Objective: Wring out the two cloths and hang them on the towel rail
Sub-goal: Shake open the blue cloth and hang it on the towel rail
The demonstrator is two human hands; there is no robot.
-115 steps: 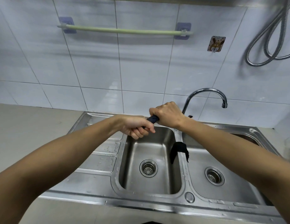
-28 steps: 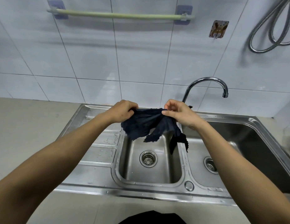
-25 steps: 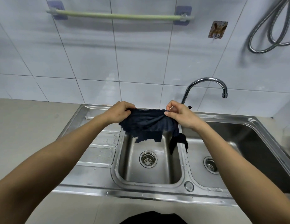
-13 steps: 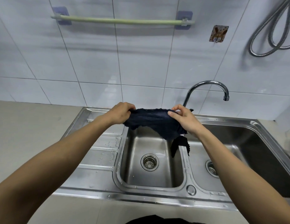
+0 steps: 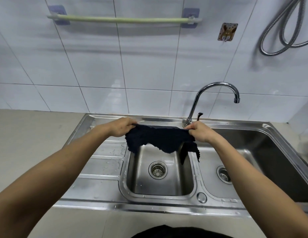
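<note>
One dark cloth [image 5: 160,138] is held spread over the left sink basin [image 5: 160,182], pinched at its upper corners by the left hand [image 5: 120,127] and the right hand [image 5: 199,132]. A second cloth [image 5: 185,152] is draped on the sink divider. Nothing is hung yet on the towel rail [image 5: 124,19].

Open air lies between the stretched cloth [image 5: 160,139] and the bare towel rail [image 5: 124,20] on the tiled wall above. The faucet [image 5: 213,93] arches just beside the right hand [image 5: 199,132]; a hose [image 5: 285,30] hangs far right, clear of the rail
</note>
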